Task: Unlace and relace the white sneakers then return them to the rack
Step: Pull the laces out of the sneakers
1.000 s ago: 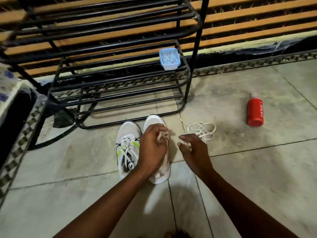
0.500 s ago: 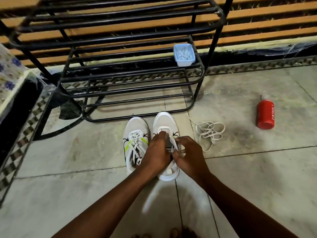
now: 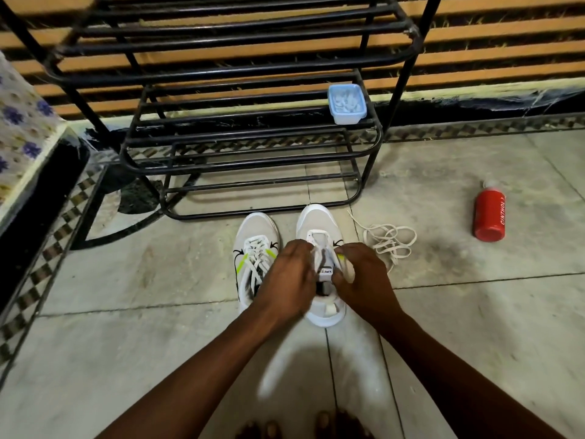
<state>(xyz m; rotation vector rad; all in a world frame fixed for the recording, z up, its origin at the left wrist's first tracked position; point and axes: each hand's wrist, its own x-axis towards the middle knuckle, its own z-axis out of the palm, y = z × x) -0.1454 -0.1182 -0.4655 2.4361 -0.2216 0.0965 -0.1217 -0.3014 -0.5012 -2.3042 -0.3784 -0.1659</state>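
Observation:
Two white sneakers stand side by side on the tiled floor, toes toward the black metal rack (image 3: 262,144). The left sneaker (image 3: 256,245) is laced, with yellow-green and black marks. The right sneaker (image 3: 318,221) has no lace, and its tongue shows between my hands. My left hand (image 3: 289,278) grips its left side at the eyelets. My right hand (image 3: 364,277) grips its right side. A loose white lace (image 3: 391,240) lies in a tangle on the floor just right of that sneaker.
A small blue plastic tub (image 3: 347,103) sits on the rack's lower shelf at the right end. A red bottle (image 3: 489,215) lies on the floor far right. A floral-covered ledge (image 3: 22,134) stands at the left. My toes (image 3: 304,427) show at the bottom edge.
My right hand came from beside the sneaker onto its right side. Both hands now hold the unlaced sneaker. The view shifted, so the rack and shoes appear further right.

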